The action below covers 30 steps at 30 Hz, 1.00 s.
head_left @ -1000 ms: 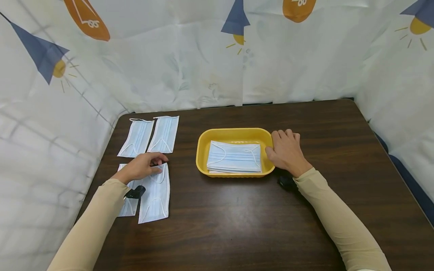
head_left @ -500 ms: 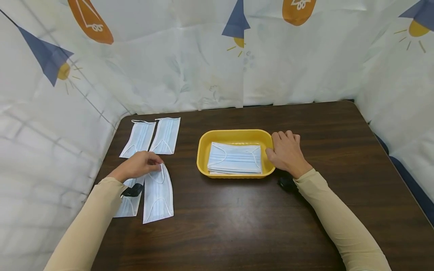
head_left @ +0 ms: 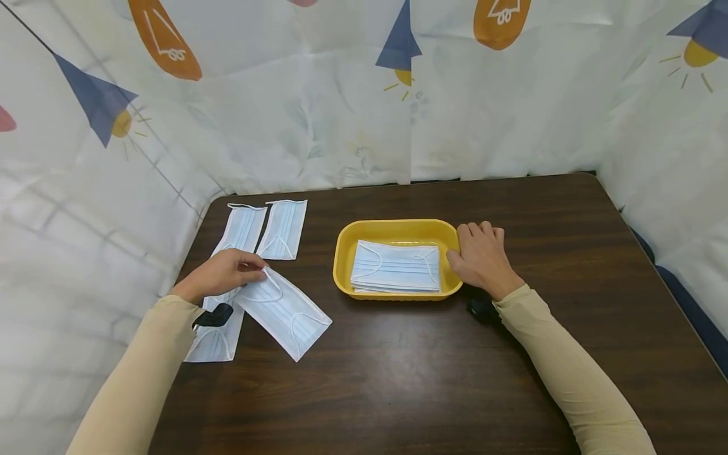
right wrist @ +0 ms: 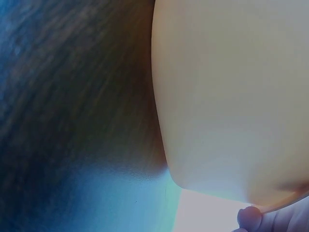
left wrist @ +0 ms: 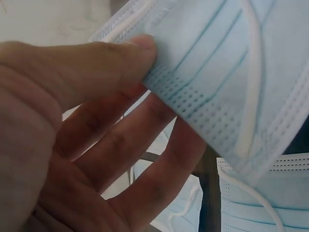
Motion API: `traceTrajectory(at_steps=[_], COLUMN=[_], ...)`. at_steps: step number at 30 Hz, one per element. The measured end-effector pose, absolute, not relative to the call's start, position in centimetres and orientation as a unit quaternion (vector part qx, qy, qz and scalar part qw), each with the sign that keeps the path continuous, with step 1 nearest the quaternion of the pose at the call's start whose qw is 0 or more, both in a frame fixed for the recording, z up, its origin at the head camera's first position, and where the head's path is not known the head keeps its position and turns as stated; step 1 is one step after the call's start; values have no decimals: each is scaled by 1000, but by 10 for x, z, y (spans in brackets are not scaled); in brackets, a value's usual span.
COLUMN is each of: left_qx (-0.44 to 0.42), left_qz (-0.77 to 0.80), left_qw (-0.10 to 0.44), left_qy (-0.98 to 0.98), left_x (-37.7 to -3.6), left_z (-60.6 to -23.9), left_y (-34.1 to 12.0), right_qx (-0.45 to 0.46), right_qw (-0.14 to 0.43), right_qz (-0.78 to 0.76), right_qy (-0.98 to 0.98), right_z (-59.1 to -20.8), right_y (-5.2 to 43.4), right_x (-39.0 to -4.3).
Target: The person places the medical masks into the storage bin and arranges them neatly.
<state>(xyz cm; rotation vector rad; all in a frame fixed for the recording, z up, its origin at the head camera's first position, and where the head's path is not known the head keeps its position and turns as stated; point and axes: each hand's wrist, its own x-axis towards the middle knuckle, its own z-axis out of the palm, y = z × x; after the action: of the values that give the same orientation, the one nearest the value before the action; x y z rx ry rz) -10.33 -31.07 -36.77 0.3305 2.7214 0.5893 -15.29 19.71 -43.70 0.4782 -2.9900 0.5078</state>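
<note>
Laying face masks out flat beside the tray appears to be the work in hand, and by the present layout it is judged partly complete. Three masks lie on the table (head_left: 398, 354) around the left hand: two side by side just beyond the fingertips (far-left mask (head_left: 241, 227), far-right mask (head_left: 283, 229)) and one near mask (head_left: 213, 335) partly under the wrist. A stack of masks (head_left: 396, 266) remains in the yellow tray (head_left: 344, 253), so further masks are left to set out.

The mask in hand (head_left: 284, 311) is not yet aligned. It lies at a slant on the table, its far corner trailing toward the tray and its near corner at the left fingertips.

Left hand (head_left: 218, 273): the thumb (left wrist: 111, 63) and the fingers beneath pinch the corner of the mask in hand (left wrist: 227, 72), thumb on top, fingers extended underneath. The forearm lies low over the table, crossing the near mask.

Right hand (head_left: 482, 256): it rests against the right wall of the tray, thumb touching the rim, fingers loosely curved on the table just beyond. The right wrist view shows only the tray's outer wall (right wrist: 231, 96) and one fingertip at its edge. It holds no mask.
</note>
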Motion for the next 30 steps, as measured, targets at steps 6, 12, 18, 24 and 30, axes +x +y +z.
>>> traceTrajectory(at_steps=[6, 12, 18, 24, 30], left_qx=[77, 54, 40, 28, 12], left_qz=[251, 270, 295, 315, 353], left_qw=[191, 182, 171, 149, 127], left_qy=[946, 944, 939, 937, 927], left_x=[-96, -88, -81, -77, -76], left_z=[-365, -364, -364, -365, -364], left_y=[-315, -319, -324, -334, -344], right_qx=[157, 157, 157, 158, 158], right_qw=[38, 38, 29, 27, 29], right_qz=[167, 169, 170, 173, 172], right_qy=[-973, -972, -972, -972, -972], right_z=[-438, -438, -438, -438, -437], right_y=[198, 198, 198, 199, 198], right_x=[-153, -153, -153, -153, -153])
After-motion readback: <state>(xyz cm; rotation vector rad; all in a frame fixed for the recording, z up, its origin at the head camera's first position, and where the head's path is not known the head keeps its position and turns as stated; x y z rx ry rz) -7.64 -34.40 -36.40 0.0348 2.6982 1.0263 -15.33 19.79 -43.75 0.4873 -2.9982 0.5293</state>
